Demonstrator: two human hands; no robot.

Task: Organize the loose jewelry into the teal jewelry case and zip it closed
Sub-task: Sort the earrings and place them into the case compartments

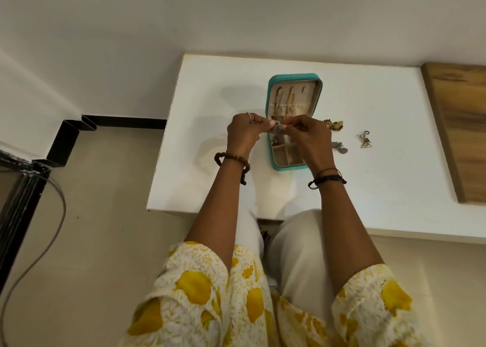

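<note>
White table [210, 136] carries the open teal zip-around jewelry case [271, 105] near its far edge. Both hands, left hand [243, 133] and right hand [310, 136], pinch one small silver earring [277, 128] above it. Risk: a slip drops it outside the compartments; three loose pieces [335, 125] remain beside the case.

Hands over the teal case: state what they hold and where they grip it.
Both the left hand and right hand pinch a small silver earring by its top, fingertips meeting above the open teal case.

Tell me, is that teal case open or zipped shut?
Open. The teal case lies flat on the white table, lid folded back, showing necklaces hanging in the lid and beige compartments in the base.
</note>
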